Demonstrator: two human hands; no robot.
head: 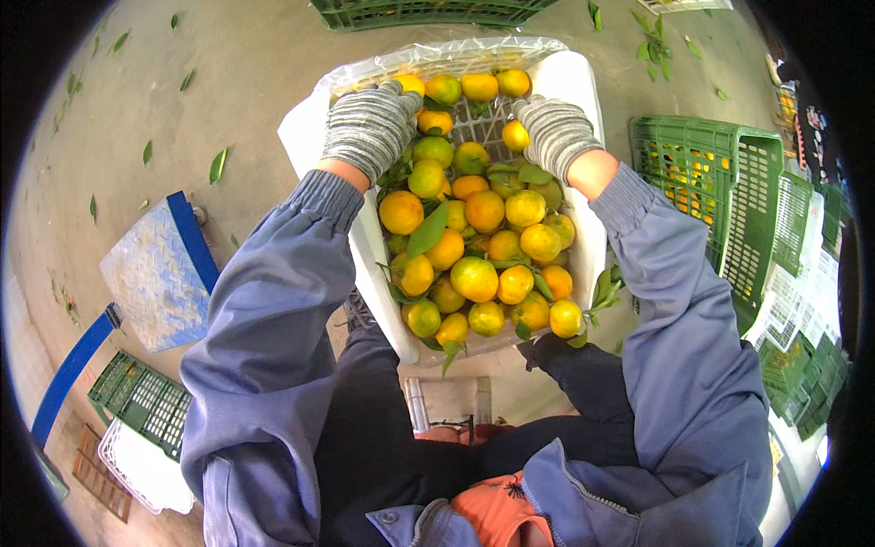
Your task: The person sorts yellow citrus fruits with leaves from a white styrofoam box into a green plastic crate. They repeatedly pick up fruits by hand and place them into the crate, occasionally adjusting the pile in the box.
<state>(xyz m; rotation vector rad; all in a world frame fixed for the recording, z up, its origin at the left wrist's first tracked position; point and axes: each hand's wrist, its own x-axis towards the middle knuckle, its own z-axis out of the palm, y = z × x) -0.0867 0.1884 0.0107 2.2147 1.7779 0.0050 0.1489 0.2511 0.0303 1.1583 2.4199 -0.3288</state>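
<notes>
A white plastic crate [577,82] lined with clear film stands before me, between my legs. Green-and-yellow mandarins [474,279], some with leaves, fill its near part. Along the far wall lies a row of several mandarins [479,87], and the crate's bottom grid shows near them. My left hand [372,126], in a grey striped knit glove, is at the far left corner, its fingertips against a mandarin [411,85]; its grip is partly hidden. My right hand [557,133], gloved alike, has its fingers at a single mandarin [516,136] near the right wall; whether it grips the fruit is unclear.
Green plastic crates [752,212], one holding orange fruit, stand at the right. Another green crate [431,15] is beyond the white one. A blue-edged metal platform [160,273] is at the left, above a green crate [140,400] and a white basket [143,472]. Loose leaves [218,166] lie on the floor.
</notes>
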